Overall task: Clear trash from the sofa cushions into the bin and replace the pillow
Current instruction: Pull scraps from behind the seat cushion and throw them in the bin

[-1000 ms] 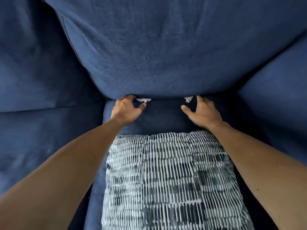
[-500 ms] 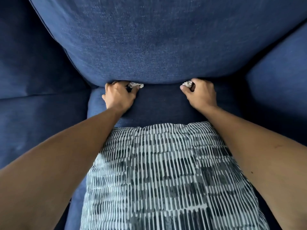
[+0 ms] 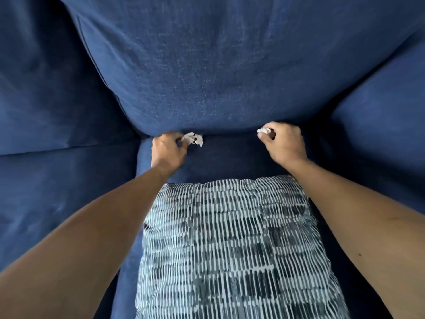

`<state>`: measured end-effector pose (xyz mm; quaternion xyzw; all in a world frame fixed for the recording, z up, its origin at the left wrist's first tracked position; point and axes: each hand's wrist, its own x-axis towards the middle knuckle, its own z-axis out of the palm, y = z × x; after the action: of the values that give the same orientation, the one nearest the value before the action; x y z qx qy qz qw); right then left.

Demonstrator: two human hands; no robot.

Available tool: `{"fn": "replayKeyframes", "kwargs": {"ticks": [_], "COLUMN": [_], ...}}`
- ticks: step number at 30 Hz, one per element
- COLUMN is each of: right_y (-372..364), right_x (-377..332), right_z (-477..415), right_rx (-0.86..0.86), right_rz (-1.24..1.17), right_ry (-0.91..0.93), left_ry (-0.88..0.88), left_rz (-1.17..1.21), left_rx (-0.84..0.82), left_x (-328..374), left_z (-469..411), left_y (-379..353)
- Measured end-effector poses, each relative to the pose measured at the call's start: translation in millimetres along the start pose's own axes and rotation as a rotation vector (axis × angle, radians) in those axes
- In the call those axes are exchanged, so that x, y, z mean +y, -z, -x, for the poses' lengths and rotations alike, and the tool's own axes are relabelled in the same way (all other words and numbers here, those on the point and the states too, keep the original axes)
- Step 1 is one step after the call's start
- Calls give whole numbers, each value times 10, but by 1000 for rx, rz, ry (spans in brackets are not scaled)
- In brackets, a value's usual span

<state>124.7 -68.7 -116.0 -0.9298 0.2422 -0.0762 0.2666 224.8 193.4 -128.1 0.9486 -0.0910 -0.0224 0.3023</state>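
Both my hands are at the crease between the blue seat cushion [image 3: 220,157] and the back cushion [image 3: 207,77]. My left hand [image 3: 167,149] pinches a crumpled white paper scrap [image 3: 192,139] that sticks out to the right of its fingers. My right hand [image 3: 282,143] is closed around a smaller crumpled scrap [image 3: 264,130], which shows at its thumb tip. A black-and-white striped pillow [image 3: 234,249] lies flat on the seat between my forearms.
Dark blue sofa cushions fill the view: another seat cushion [image 3: 57,192] on the left and a side cushion [image 3: 379,134] on the right. No bin is in sight.
Both hands have closed on the paper scraps that lay at the crease, and have pulled them slightly out from under the back cushion. The view has shifted a little.
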Motion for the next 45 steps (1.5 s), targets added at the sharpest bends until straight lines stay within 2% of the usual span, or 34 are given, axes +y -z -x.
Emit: {"fn": "replayKeyframes", "kwargs": {"ticks": [5, 17, 29, 37, 45], "right_y": [297, 1029, 2444, 3138, 3648], "right_x": [-110, -447, -889, -680, -10], "right_z": [117, 588, 932, 1228, 1657], "right_rx": [33, 84, 207, 289, 379], "right_rz": [8, -49, -81, -74, -26], "right_ry": [21, 59, 68, 43, -51], "left_ry": [27, -52, -253, -313, -402], "left_rz": [38, 55, 128, 186, 223], "left_rx": [-19, 28, 69, -38, -208], "left_x": [19, 417, 1609, 2365, 3111], "left_z": [160, 471, 598, 831, 1141], "left_y": [213, 868, 1955, 2079, 1672]}}
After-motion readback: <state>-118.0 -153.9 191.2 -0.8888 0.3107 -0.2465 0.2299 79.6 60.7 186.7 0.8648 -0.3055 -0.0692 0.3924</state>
